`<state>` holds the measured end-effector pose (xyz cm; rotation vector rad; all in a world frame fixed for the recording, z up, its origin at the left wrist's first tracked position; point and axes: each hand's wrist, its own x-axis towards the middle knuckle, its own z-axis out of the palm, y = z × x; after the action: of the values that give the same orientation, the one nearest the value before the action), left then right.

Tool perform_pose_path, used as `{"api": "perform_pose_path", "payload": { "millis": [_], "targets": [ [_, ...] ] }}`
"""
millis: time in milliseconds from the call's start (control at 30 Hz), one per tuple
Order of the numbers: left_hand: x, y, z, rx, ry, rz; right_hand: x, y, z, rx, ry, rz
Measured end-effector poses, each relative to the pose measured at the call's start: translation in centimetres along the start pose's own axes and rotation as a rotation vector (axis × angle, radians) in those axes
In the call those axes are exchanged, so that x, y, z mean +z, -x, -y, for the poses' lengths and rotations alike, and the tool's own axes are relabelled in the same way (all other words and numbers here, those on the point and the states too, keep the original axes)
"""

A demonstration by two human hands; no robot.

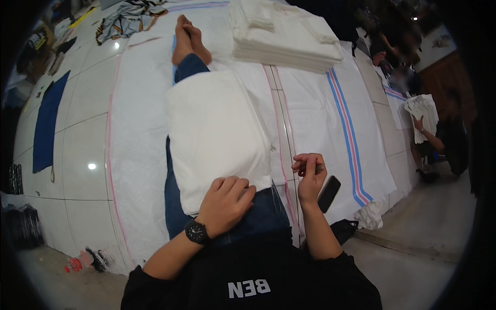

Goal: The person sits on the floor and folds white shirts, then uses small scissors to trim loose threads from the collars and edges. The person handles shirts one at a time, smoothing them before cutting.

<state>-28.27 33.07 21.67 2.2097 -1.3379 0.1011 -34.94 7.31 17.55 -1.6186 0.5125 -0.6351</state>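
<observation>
A stack of folded white cloth [217, 129] lies across my outstretched legs in blue jeans, loose threads hanging at its right edge. My left hand [227, 201], below a black wristwatch [196, 231], is closed over the cloth's near edge, fingers curled together. Off to the right of the stack, my right hand [311, 178] is raised with bent fingers around a small grey and red tool [319, 168]. Most of that tool is hidden, so its exact kind does not show. Beside this hand a dark phone [329, 194] lies on the sheet.
A tall pile of folded white garments [284, 44] stands beyond my feet. White sheets with a striped band [347, 134] cover the tiles. At right another person holds white cloth [422, 111]. A blue cloth [50, 124] and a red-capped bottle [75, 264] lie left.
</observation>
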Motion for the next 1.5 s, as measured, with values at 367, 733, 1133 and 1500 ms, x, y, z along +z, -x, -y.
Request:
{"api": "perform_pose_path", "payload": {
  "millis": [367, 733, 1133, 1500],
  "targets": [
    [-1.0, -0.8, -0.4, -0.596, 0.623, -0.129, 1.1, 5.1, 1.5, -0.402, 0.215, 0.146],
    [-2.2, 0.4, 3.3, -0.444, 0.649, -0.446, 8.6, 5.1, 1.6, -0.475, 0.299, 0.289],
    [-3.9, -0.6, 7.8, -0.543, 0.712, -0.369, 9.3, 3.7, 2.5, 0.101, -0.203, 0.403],
    [-5.2, -1.3, 10.4, -0.38, 0.157, -0.392, 8.4, 1.8, 1.1, 0.47, -0.16, 0.454]
  ]
}}
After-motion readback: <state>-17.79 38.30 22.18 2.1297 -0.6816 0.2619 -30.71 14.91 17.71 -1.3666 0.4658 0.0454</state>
